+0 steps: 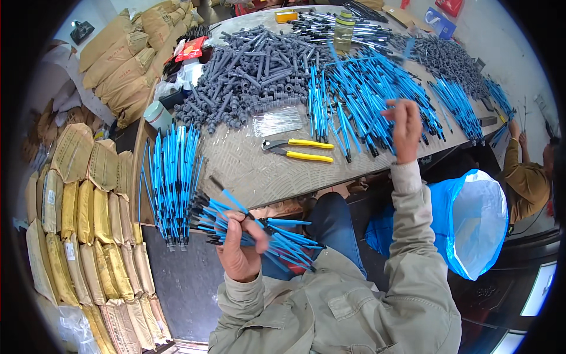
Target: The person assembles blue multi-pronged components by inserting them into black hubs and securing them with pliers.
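Observation:
My left hand (240,246) is closed around a loose bundle of thin blue rods (289,241) with black ends, held over my lap in front of the table edge. The rods fan out to both sides of the fingers. My right hand (405,130) is raised at the near side of a large heap of blue rods (368,88). Its bent fingers are blurred, and whether a rod is between them cannot be made out. Yellow-handled pincers (300,150) lie on the table (236,162) between my hands. Behind them is a clear bag of thin, pale pins (277,121).
Grey plastic fittings (253,71) are heaped at the table's back left. More blue rods (174,183) overhang the left edge, near a lidded cup (157,115). A bottle (344,30) stands farther back. A blue sack (463,227) gapes at right, near another person (527,177). Stacked packages (88,218) line the left.

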A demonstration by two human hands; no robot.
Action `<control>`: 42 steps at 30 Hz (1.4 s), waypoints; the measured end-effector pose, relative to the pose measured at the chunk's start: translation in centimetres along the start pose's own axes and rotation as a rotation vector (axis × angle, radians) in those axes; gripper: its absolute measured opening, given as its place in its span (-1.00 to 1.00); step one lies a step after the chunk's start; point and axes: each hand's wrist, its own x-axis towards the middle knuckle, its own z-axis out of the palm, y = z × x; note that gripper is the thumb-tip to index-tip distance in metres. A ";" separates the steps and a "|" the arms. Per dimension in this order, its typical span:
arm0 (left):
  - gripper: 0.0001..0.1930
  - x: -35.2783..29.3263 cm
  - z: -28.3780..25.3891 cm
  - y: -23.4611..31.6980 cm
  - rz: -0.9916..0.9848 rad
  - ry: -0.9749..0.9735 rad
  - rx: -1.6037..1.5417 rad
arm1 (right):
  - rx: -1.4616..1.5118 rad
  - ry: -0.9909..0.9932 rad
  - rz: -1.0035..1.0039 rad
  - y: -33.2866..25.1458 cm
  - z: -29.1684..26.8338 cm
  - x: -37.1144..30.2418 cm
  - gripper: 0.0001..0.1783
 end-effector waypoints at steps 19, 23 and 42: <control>-0.69 0.6 3.5 -3.6 -0.067 0.183 -0.103 | 0.015 -0.457 0.115 -10.3 4.2 -17.7 -0.88; -0.73 0.3 3.6 -3.4 -0.014 0.259 -0.073 | 0.087 -0.382 0.125 -10.8 4.3 -17.7 -0.87; -0.86 -2.0 1.7 0.2 -0.181 -0.194 -0.253 | -1.276 -0.529 0.020 7.9 7.7 2.8 -0.69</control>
